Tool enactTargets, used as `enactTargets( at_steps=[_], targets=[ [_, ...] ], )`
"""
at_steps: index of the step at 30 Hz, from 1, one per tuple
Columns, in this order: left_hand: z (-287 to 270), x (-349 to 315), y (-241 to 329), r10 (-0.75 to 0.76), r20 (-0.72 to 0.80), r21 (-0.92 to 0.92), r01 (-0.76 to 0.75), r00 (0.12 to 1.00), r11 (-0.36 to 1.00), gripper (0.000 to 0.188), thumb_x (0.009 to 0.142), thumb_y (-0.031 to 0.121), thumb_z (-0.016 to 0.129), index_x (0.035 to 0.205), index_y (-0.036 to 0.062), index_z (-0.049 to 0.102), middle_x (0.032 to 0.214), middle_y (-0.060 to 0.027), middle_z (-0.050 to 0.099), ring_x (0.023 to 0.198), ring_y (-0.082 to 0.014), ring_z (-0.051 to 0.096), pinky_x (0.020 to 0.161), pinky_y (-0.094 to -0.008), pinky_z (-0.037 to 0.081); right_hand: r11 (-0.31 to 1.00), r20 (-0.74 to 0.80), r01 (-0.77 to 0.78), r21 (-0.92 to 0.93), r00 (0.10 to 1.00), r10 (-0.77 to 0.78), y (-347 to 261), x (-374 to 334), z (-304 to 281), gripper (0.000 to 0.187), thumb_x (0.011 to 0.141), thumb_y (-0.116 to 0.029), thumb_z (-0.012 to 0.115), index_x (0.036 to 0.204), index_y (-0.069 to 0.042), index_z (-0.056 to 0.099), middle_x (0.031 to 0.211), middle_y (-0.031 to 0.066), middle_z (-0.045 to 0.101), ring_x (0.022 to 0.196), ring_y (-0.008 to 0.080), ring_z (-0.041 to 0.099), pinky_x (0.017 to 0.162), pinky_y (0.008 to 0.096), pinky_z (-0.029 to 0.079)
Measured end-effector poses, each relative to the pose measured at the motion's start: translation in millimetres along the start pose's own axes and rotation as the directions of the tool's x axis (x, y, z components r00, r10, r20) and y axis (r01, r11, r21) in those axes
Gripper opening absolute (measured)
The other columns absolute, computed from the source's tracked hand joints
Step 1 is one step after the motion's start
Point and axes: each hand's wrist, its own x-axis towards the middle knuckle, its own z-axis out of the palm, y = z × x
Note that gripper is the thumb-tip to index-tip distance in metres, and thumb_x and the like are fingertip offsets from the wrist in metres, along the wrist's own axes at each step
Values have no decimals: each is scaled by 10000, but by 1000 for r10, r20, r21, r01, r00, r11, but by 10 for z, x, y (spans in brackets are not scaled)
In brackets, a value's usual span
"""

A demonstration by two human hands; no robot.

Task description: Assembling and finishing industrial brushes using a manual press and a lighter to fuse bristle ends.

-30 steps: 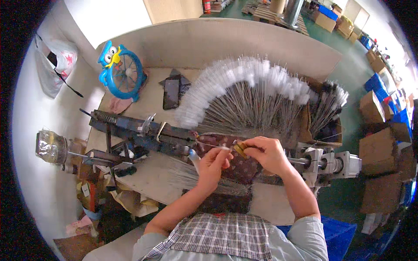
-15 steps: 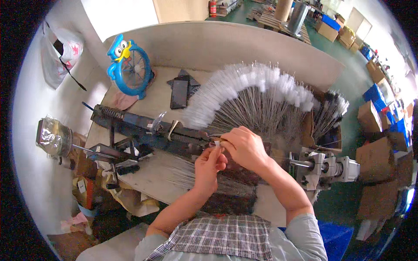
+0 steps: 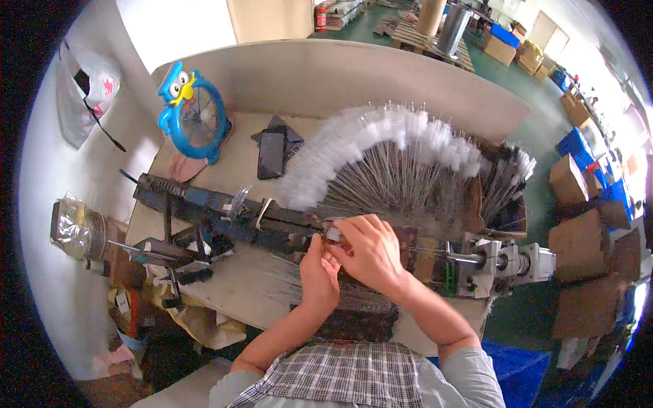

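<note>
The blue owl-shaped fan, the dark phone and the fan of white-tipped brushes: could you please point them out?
Blue owl-shaped fan (image 3: 196, 122), head view, on its round grille.
Dark phone (image 3: 271, 154), head view, mid-screen.
White-tipped brushes (image 3: 398, 132), head view, on the white bristle arc.

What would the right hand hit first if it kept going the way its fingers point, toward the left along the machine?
Probably the small white piece at the right hand fingertips, then the dark machine bar; depth is unclear from above.

Small white brush tuft (image 3: 332, 233) pinched at your right hand (image 3: 371, 255) fingertips, just above your left hand (image 3: 318, 275), pressed against the dark machine bar (image 3: 224, 212) that runs off to the left of both hands.
</note>
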Motion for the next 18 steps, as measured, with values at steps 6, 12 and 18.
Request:
enactTargets(
  at_steps=[6, 12, 18],
  targets=[
    [139, -66, 9, 54, 10, -11, -54, 998, 998, 163, 905, 185, 509, 976, 43, 545, 926, -35, 584, 848, -124, 564, 777, -275, 465, 994, -130, 109, -20, 985, -110, 188, -62, -22, 261, 666, -198, 671, 919, -135, 659, 928, 10, 604, 870, 217, 563, 749, 359, 439],
    [125, -54, -25, 115, 16, -1, -115, 993, 993, 147, 875, 105, 546, 995, 22, 567, 947, -43, 598, 828, -114, 574, 783, -275, 468, 990, -108, 143, 3, 984, -142, 215, -115, -89, 232, 634, -173, 707, 865, -164, 694, 953, 5, 612, 892, 216, 564, 765, 359, 446],
    [178, -100, -38, 153, 16, 28, -153, 988, 988, 145, 864, 93, 559, 994, 30, 564, 939, -37, 598, 825, -112, 575, 774, -275, 465, 988, -73, 126, 86, 990, -120, 225, -102, -168, 224, 647, -152, 714, 868, -131, 690, 956, 13, 616, 900, 227, 563, 775, 356, 449]
  ],
)
